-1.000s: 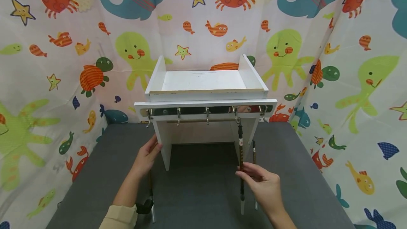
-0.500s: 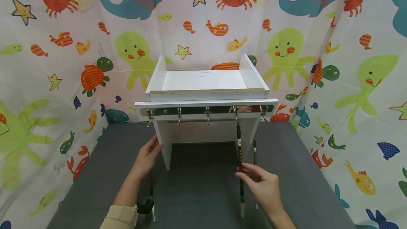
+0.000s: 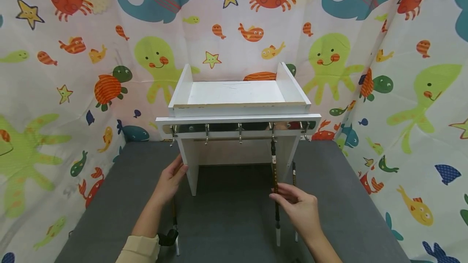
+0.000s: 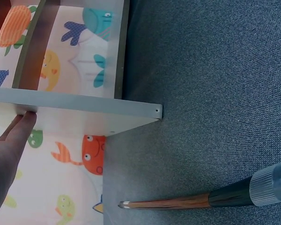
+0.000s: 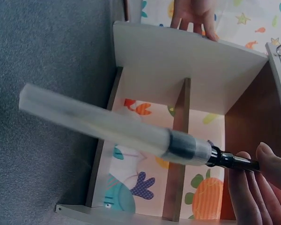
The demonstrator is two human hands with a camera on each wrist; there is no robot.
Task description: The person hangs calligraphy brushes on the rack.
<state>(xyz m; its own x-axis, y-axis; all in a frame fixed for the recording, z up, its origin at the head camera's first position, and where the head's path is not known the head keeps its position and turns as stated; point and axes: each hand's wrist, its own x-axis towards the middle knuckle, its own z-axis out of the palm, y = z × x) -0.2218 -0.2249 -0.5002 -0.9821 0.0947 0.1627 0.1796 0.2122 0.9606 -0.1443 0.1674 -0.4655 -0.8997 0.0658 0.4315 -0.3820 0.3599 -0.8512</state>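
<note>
A calligraphy brush [image 3: 275, 169] with a dark handle and a clear cap [image 5: 93, 123] stands upright, cap down, under a hook [image 3: 273, 131] on the white shelf's front rail. Whether its loop sits on that hook is too small to tell. My right hand [image 3: 297, 208] pinches the handle between thumb and fingers. My left hand [image 3: 164, 186] touches the outside of the left panel of the white shelf [image 3: 237, 111], its fingertips [image 4: 25, 123] against the board.
A second brush [image 3: 294, 182] lies on the grey table [image 3: 234, 218] to the right, and another brush [image 4: 178, 202] lies to the left. Several metal hooks line the rail [image 3: 223, 127]. A patterned curtain [image 3: 226, 27] hangs behind.
The brush's top end has shifted slightly left, to beneath the hook, and my right hand has moved a little up and left. My left hand stays at the panel.
</note>
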